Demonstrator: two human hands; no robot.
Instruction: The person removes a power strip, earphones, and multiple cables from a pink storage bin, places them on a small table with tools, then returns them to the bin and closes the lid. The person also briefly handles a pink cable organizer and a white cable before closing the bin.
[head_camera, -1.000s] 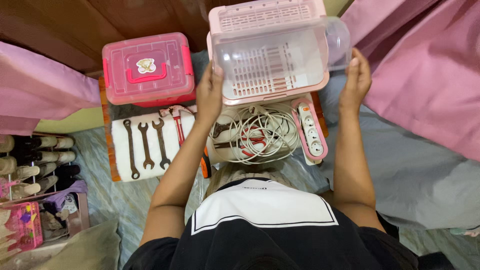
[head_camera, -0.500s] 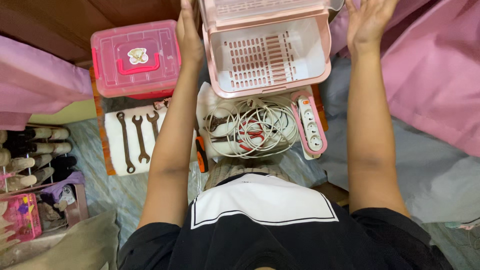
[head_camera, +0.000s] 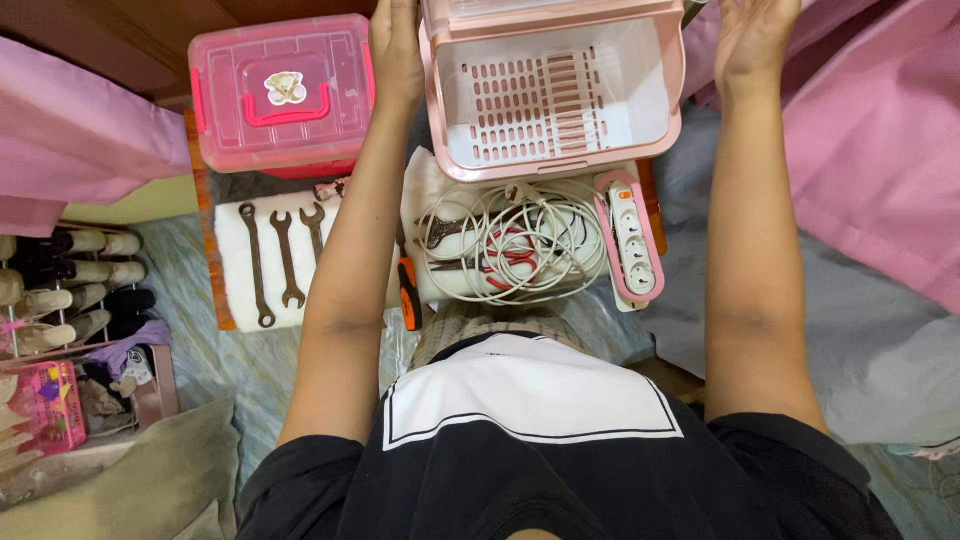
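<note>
A pale pink slatted box (head_camera: 555, 170) stands open in front of me, its inside bare, its clear lid (head_camera: 560, 8) swung up at the top edge. My left hand (head_camera: 395, 50) lies against the lid's left side and grips it. Beside the lid's right corner is my right hand (head_camera: 750, 35), palm flat and fingers apart, their tips cut off by the frame. Below the box lie a coil of white cable (head_camera: 520, 250), a pink and white power strip (head_camera: 632, 240) and red-handled pliers (head_camera: 505, 265).
A pink lidded storage box (head_camera: 280, 130) stands to the left. Three rusty wrenches (head_camera: 288, 255) lie on a white cloth (head_camera: 232, 290), with an orange-handled tool (head_camera: 408, 300) beside it. Shoes (head_camera: 70, 290) line the far left. Pink curtain (head_camera: 880, 150) hangs at the right.
The clear lid has swung up from over the box's opening to the top edge. Both hands rose with it, and the inside of the box now shows.
</note>
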